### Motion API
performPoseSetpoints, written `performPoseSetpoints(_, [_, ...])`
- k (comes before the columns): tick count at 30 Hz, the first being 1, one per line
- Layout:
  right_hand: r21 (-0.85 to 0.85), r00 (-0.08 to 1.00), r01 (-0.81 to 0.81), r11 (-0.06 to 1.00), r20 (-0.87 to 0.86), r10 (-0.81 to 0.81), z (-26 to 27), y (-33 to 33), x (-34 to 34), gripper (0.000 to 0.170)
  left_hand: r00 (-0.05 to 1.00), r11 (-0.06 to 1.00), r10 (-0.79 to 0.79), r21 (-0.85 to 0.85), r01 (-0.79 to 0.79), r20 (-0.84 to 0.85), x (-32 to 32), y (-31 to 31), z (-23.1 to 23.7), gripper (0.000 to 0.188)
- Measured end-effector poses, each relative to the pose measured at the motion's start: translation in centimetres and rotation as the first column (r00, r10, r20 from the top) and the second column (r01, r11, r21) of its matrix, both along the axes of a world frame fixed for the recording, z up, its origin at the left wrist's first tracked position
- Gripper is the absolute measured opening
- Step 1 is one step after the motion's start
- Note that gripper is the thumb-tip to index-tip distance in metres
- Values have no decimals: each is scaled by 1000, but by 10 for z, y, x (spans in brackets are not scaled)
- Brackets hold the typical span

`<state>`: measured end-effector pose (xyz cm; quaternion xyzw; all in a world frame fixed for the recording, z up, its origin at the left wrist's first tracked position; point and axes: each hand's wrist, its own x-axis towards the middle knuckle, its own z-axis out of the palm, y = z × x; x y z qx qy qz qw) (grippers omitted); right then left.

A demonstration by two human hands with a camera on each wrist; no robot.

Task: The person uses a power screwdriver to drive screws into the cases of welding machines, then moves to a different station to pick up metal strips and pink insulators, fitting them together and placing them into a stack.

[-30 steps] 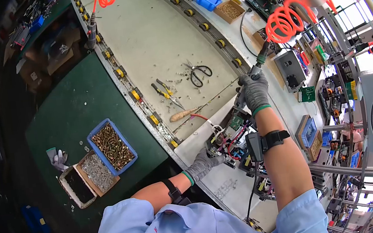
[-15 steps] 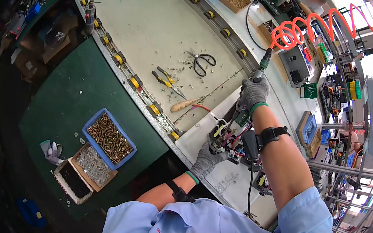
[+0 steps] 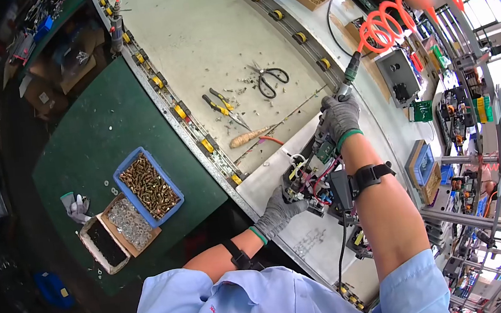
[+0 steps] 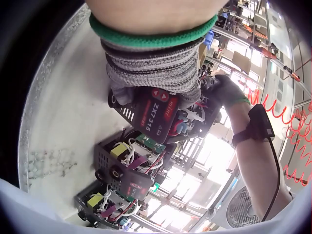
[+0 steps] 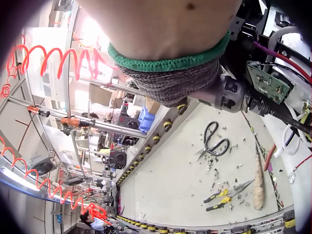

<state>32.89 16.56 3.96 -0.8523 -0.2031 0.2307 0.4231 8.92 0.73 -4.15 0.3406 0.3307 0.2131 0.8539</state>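
Two grips are being applied, centre-right: black unit [image 4: 156, 117] by left hand [image 3: 277, 214], driver [image 3: 351, 72] by right hand [image 3: 342, 116]; snagging is being risked by wires [image 5: 265, 50] seemingly near the shaft [image 5: 287, 118].

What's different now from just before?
The curly red hose swung out toward the shelves, then back up. Neither hand let go or grabbed anything new: the right hand still holds the tool, the left hand still grips the machine. The scissors and pliers stayed put.

Just below and right of centre, we see an open black unit [image 3: 294, 183], coloured wiring [image 3: 321, 179] exposed; a grey driver [image 3: 344, 91] slants above it.
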Motion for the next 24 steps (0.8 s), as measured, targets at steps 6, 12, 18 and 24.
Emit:
performPoseSetpoints(6, [110,992,-127,986,-1,128,33,-17,-18,42,998,998,-54,19,54,15,-1,1,-4,57])
performPoseSetpoints(12, [682,989,-139,718,54,140,187,-45,3,29,970,984,-4,-174,-40,-241,23,5,11,40])
performPoseSetpoints(18, [648,954,-300,700,191,231,268,-150,67,21,931,928,-101,-370,-39,-350,49,-5,35,50])
performPoseSetpoints(24, [588,993,-74,805,-35,117,196,-220,87,31,808,735,-571,-528,426,-145,130,-105,43,77])
